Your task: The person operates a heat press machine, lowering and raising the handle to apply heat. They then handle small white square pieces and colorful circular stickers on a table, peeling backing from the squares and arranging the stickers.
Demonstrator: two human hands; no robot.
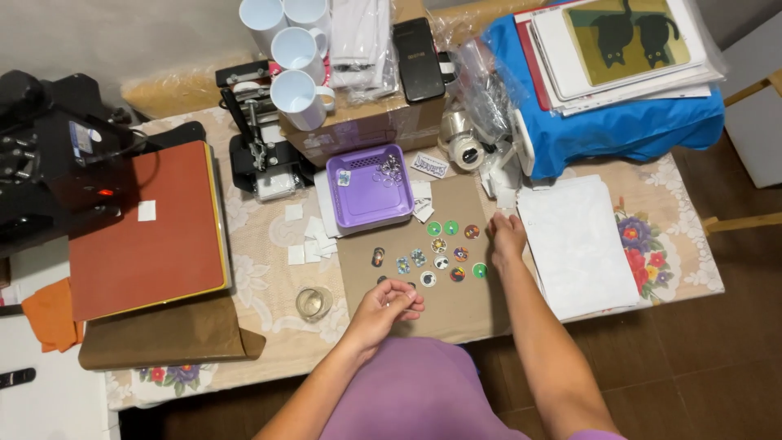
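Head view, looking down on a table (pixel 269 342) under a flower-patterned cloth. Far left: black heat press (pixel 49 163) with a rust-red platen (pixel 147 228); a small white square label sits on the platen. Top right: blue bag (pixel 619 126) under a stack of white sheets, topmost one a green panel with two black cat shapes. Below it, a white paper stack (pixel 578 244). Centre back: cardboard box (pixel 358 130) carrying four white mugs (pixel 297 98), a black flat rectangular device (pixel 418 59) and clear-wrapped packets. Brown card sheet (pixel 440 261) lies before the person. Purple plastic basket (pixel 369 189) at its top left corner, holding a small clump of clear pieces and one tiny printed tag. Loose white paper squares (pixel 308 236) beside the basket. Small glass cup (pixel 314 303) left of the card; contents unclear.

Round printed badges (pixel 444 248), many colours, lie scattered on the card between both hands.

Left hand (pixel 387 308): fingers curled in, tips pinched at the card's near edge; whether they hold a badge cannot be told. Right hand (pixel 507 236): loosely curled, resting on the card's right edge, holding nothing visible.
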